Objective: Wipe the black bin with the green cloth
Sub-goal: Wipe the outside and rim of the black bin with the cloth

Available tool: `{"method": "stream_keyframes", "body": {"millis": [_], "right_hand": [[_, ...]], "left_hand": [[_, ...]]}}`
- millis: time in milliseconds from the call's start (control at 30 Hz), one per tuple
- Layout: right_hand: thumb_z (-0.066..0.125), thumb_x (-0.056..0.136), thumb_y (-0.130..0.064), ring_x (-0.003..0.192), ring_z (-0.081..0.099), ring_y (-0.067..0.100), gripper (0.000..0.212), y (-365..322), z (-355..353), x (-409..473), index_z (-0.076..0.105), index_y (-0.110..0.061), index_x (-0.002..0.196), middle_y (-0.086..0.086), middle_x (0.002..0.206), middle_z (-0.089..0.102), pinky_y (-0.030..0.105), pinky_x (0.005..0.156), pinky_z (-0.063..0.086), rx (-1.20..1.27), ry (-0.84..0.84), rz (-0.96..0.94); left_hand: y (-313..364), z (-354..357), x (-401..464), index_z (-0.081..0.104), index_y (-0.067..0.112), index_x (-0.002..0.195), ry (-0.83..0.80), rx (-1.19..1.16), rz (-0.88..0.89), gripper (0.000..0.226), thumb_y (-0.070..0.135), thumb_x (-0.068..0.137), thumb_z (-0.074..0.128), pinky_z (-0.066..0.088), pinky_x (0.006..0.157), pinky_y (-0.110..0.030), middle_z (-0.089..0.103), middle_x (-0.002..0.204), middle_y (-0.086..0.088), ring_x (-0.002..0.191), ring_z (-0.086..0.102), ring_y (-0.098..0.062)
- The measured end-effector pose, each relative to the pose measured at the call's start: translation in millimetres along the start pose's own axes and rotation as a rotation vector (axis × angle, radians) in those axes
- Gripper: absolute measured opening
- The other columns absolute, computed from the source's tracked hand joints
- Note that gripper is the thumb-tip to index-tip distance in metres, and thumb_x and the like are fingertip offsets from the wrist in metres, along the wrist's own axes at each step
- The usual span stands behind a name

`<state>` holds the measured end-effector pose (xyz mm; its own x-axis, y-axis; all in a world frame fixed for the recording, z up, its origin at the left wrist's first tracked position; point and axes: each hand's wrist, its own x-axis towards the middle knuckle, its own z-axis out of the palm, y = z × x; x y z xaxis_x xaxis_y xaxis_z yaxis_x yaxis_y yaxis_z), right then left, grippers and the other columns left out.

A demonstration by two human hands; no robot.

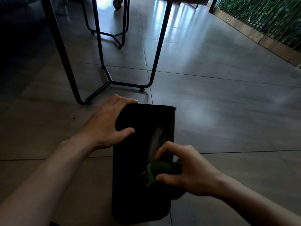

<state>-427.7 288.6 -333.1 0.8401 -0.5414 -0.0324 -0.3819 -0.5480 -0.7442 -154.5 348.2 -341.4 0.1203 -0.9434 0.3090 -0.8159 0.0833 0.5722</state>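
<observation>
The black bin (130, 185) lies on its side on the grey tiled floor, its rim end pointing away from me. My left hand (107, 123) presses on its far left edge, fingers curled over the rim and thumb spread on the upper side. My right hand (184, 170) is closed around the bunched green cloth (161, 168), which rests against the bin's upper side near its right edge. A pale smear shows on the bin just beyond the cloth.
A table's black metal legs (104, 66) stand just beyond the bin, with a second frame and a castor wheel (117, 3) farther back. A green plant wall with a wooden base (260, 26) runs along the right. Tiled floor (228, 103) stretches to the right.
</observation>
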Motion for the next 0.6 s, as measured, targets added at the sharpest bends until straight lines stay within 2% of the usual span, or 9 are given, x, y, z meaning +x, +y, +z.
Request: {"method": "stream_keyframes", "body": {"millis": [133, 267, 333, 467, 533, 600], "right_hand": [[0.091, 0.064, -0.043, 0.078, 0.053, 0.011, 0.047, 3.4, 4.7, 18.7, 0.054, -0.02, 0.082, -0.006, 0.088, 0.054, 0.021, 0.065, 0.048, -0.155, 0.5, -0.084], [0.091, 0.072, -0.037, 0.069, 0.045, 0.014, 0.051, 2.0, 12.9, 35.0, 0.041, -0.024, 0.07, -0.008, 0.077, 0.048, 0.02, 0.058, 0.036, -0.332, 0.748, -0.133], [0.087, 0.08, -0.038, 0.07, 0.042, 0.013, 0.048, 2.2, 24.3, 34.8, 0.042, -0.027, 0.071, -0.008, 0.077, 0.047, 0.022, 0.055, 0.033, -0.465, 0.782, -0.179], [0.077, 0.094, -0.043, 0.073, 0.043, 0.015, 0.04, 8.2, 44.6, 28.4, 0.056, -0.017, 0.072, -0.001, 0.079, 0.05, 0.026, 0.056, 0.035, -0.584, 0.755, -0.299], [0.075, 0.095, -0.044, 0.076, 0.046, 0.018, 0.039, 11.1, 50.3, 22.9, 0.06, -0.013, 0.076, 0.002, 0.083, 0.053, 0.028, 0.062, 0.039, -0.554, 0.678, -0.371], [0.07, 0.094, -0.056, 0.085, 0.052, 0.022, 0.045, 12.7, 53.8, 14.1, 0.062, -0.012, 0.088, 0.004, 0.094, 0.056, 0.033, 0.071, 0.046, -0.574, 0.539, -0.39]], "left_hand": [[6.3, 1.5, 0.8, 0.047, 0.033, 0.141, -0.018, -0.027, 0.026, 0.076, 0.032, 0.074, 0.083, 0.047, 0.104, -0.034, 0.046, 0.132, 0.012, 0.123, 0.048, -0.009], [13.0, 3.6, 2.9, 0.047, 0.031, 0.141, -0.027, -0.044, 0.052, 0.076, 0.03, 0.075, 0.083, 0.049, 0.102, -0.037, 0.046, 0.132, 0.011, 0.122, 0.049, -0.01], [11.6, 2.3, 3.0, 0.047, 0.031, 0.141, -0.027, -0.039, 0.034, 0.075, 0.029, 0.075, 0.083, 0.05, 0.1, -0.04, 0.046, 0.132, 0.011, 0.122, 0.05, -0.012], [6.5, 0.6, 0.3, 0.047, 0.033, 0.14, -0.015, -0.028, 0.022, 0.075, 0.03, 0.074, 0.084, 0.051, 0.099, -0.04, 0.046, 0.13, 0.012, 0.121, 0.05, -0.012], [5.7, 0.8, -0.4, 0.047, 0.034, 0.14, -0.021, -0.029, 0.028, 0.075, 0.03, 0.074, 0.083, 0.051, 0.099, -0.039, 0.045, 0.13, 0.013, 0.121, 0.05, -0.012], [4.4, 0.3, -0.4, 0.046, 0.036, 0.14, -0.02, -0.029, 0.028, 0.075, 0.03, 0.074, 0.083, 0.051, 0.098, -0.04, 0.044, 0.13, 0.014, 0.12, 0.05, -0.012]]}}
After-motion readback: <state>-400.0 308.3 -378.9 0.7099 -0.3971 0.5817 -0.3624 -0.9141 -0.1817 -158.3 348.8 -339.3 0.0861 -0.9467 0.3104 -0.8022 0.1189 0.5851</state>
